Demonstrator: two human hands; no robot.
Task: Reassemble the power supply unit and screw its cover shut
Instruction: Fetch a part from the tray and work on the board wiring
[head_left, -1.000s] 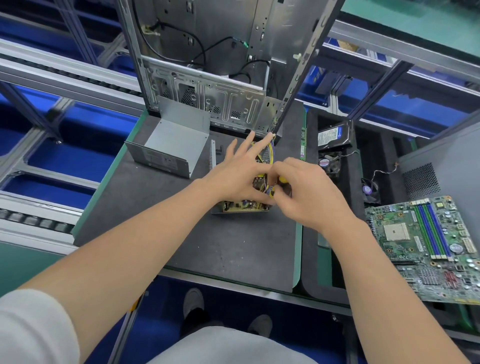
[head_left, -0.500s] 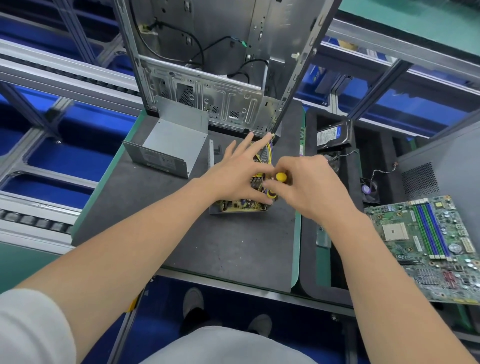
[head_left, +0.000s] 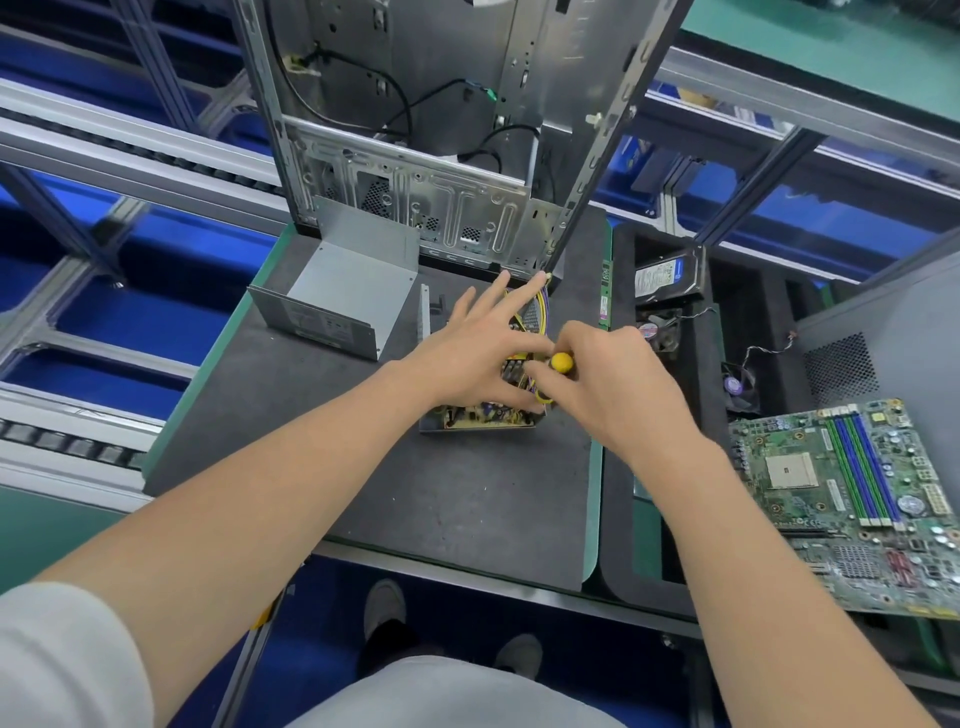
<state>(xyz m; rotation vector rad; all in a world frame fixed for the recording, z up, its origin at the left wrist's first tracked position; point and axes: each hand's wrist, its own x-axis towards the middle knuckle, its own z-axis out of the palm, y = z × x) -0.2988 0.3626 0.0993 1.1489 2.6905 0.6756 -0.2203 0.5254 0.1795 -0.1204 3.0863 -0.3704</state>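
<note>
An empty metal computer case (head_left: 415, 156) stands upright at the back of a grey mat (head_left: 457, 493). To the right, a black foam tray (head_left: 618, 545) holds a hard drive (head_left: 667, 275) and a small fan (head_left: 737, 387), beside a green motherboard (head_left: 852, 499).

This looks like an electronics assembly-line workstation: a table (head_left: 457, 499) topped with a dark mat, aluminium-profile rails (head_left: 130, 150) and a roller track (head_left: 62, 441) on the left, a stripped computer case (head_left: 415, 208) standing at the back, a hard drive (head_left: 667, 273) in a black foam tray (head_left: 618, 545), and a bare motherboard (head_left: 852, 499) on the right.
</note>
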